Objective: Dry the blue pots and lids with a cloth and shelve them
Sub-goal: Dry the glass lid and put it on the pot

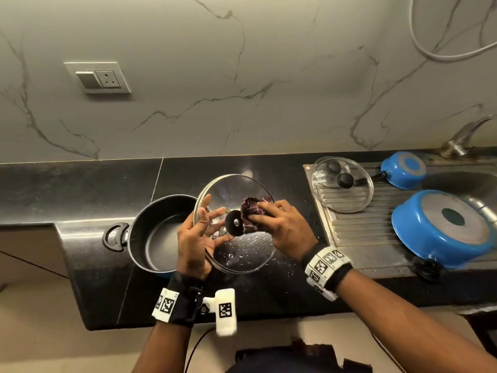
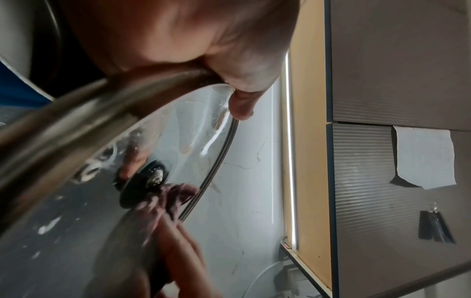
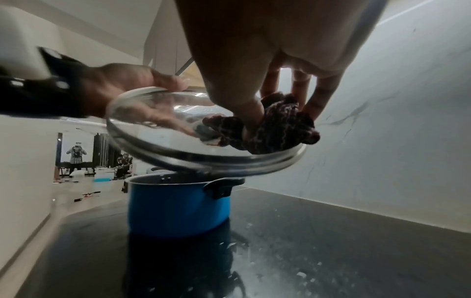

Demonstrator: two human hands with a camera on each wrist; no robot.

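A black stone worktop (image 1: 88, 184) lies beneath both hands. An upright blue metal pot (image 3: 178, 209) stands under the left hand (image 1: 193, 238), which grips the rim of a round glass lid (image 1: 250, 249), tilted, underside facing up. The right hand (image 1: 282, 224) pinches a bunched maroon patterned cloth (image 1: 251, 214) against the glass beside the lid's knob.

White veined marble wall (image 1: 242, 76), black countertop (image 1: 80, 189), switch plate (image 1: 98, 77), perhaps grey cabinets (image 2: 397, 60).
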